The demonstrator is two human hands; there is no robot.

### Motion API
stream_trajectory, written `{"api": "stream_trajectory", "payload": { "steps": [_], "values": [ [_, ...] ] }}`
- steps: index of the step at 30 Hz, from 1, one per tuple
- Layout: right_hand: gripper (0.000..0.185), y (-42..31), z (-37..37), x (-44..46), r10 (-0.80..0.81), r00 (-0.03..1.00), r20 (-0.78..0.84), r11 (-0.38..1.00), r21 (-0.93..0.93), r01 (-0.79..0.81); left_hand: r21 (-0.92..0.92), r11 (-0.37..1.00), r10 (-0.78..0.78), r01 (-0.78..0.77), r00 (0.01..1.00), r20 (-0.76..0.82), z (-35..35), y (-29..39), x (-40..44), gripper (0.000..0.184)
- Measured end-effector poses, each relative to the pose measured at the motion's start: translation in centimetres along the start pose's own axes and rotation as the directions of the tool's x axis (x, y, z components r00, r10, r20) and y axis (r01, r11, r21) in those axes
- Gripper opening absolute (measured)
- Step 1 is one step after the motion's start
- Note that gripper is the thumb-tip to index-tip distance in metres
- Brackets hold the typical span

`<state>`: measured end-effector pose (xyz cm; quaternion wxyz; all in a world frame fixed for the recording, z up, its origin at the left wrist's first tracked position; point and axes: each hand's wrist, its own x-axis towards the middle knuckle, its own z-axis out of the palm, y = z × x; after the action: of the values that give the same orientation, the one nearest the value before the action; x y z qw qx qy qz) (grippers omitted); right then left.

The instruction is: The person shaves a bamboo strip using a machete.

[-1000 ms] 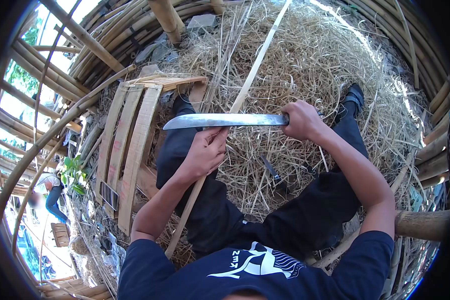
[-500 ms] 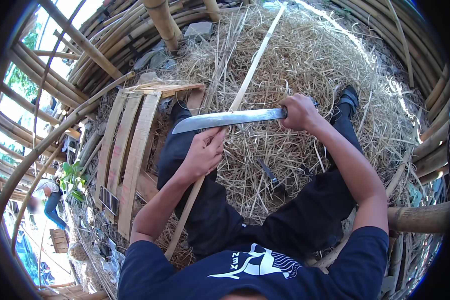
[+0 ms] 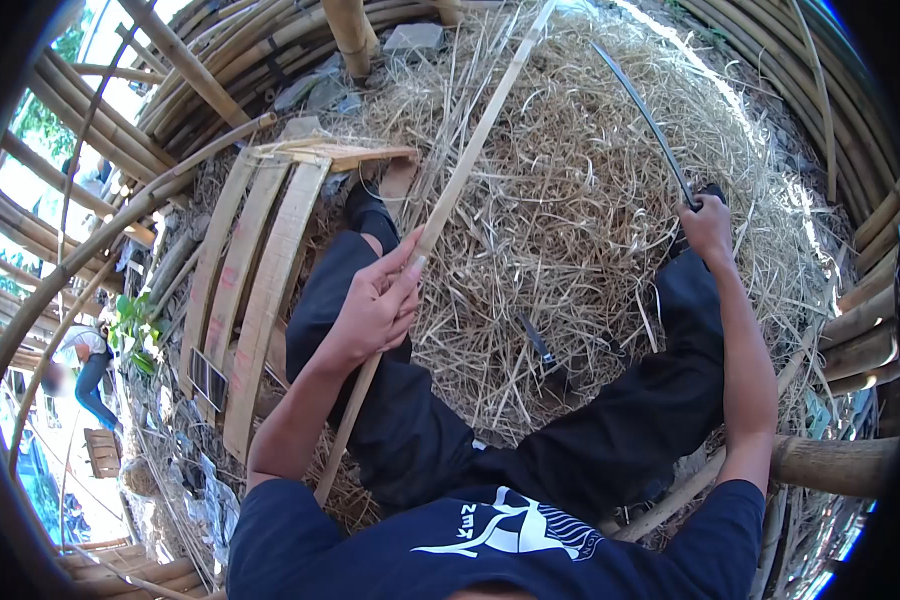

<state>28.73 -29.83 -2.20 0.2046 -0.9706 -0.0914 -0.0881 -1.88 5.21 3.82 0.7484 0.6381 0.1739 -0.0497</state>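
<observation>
My left hand point(image 3: 375, 305) is closed around a long pale bamboo strip point(image 3: 475, 150), which runs from beside my left thigh up across the shavings to the top of the view. At the right, my right hand point(image 3: 707, 228) grips the handle of a machete point(image 3: 642, 105). Its blade points up and away to the left, seen nearly edge-on, apart from the strip. A smaller dark knife point(image 3: 537, 340) lies on the shavings between my legs.
A slatted wooden crate point(image 3: 260, 290) stands by my left leg. Bamboo shavings point(image 3: 570, 200) cover the ground. Bamboo poles point(image 3: 835, 460) lie at the right and more are stacked along the back. Far left, another person point(image 3: 92, 375) bends over.
My right hand has swung the machete off the strip, out to the right, turning the blade upward. My left hand and the strip have shifted slightly left.
</observation>
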Motion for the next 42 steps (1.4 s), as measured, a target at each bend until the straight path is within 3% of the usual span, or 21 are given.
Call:
{"api": "stream_trajectory", "payload": {
  "steps": [5,7,9,12,21,26,30,31,34,37,38,42],
  "values": [
    [0.033,-6.6,-1.7,-2.9,-0.138,0.984,0.108,0.978,0.170,0.118,0.019,1.000,0.026,-0.025,0.999,-0.034,1.5,-0.4,0.6,0.047],
    [0.031,-9.8,-2.5,-4.9,-0.226,0.929,0.292,0.945,0.296,0.137,-0.015,1.000,0.006,-0.006,1.000,-0.030,1.8,-0.5,1.2,0.043],
    [0.027,-11.3,-1.7,-6.5,-0.353,0.885,0.302,0.904,0.356,0.239,-0.043,0.999,-0.023,0.022,1.000,-0.020,2.1,-0.5,1.4,0.040],
    [0.022,-14.0,-1.8,-8.8,-0.415,0.786,0.459,0.904,0.304,0.300,-0.040,0.999,-0.021,0.021,1.000,0.009,2.6,-0.3,1.7,0.033],
    [0.021,-15.4,-0.5,-11.4,-0.455,0.787,0.417,0.890,0.238,0.388,-0.032,0.998,0.047,-0.048,0.998,-0.030,2.9,-0.8,1.9,0.026],
    [0.020,-15.6,0.0,-11.5,-0.500,0.765,0.406,0.866,0.238,0.440,0.014,0.999,0.038,-0.037,0.999,-0.035,2.9,-0.8,1.7,0.010],
    [0.016,-15.4,1.6,-10.7,-0.535,0.770,0.347,0.844,0.192,0.500,0.079,0.975,0.215,-0.209,0.974,-0.070,3.4,-1.8,2.2,0.011],
    [0.014,-15.3,1.6,-10.4,-0.576,0.766,0.287,0.817,0.161,0.554,0.078,0.975,0.211,-0.206,0.975,-0.065,3.3,-2.0,2.2,0.011],
    [0.016,-15.2,1.3,-9.5,-0.534,0.776,0.335,0.841,0.123,0.526,-0.054,0.996,0.073,-0.073,0.997,0.006,2.5,-1.9,2.3,0.011],
    [0.016,-14.6,1.6,-7.8,-0.416,0.854,0.312,0.909,0.132,0.394,0.021,0.987,0.158,-0.157,0.985,-0.065,3.1,-1.4,1.9,0.026],
    [0.016,-14.3,1.4,-7.4,-0.444,0.847,0.292,0.895,0.096,0.436,0.102,0.979,0.175,-0.174,0.985,0.001,2.4,-1.7,2.0,0.029],
    [0.018,-13.6,2.7,-6.2,-0.515,0.820,0.248,0.854,0.070,0.515,0.000,0.995,0.102,-0.102,0.995,0.023,2.8,-0.2,1.6,0.030]
  ]
}}
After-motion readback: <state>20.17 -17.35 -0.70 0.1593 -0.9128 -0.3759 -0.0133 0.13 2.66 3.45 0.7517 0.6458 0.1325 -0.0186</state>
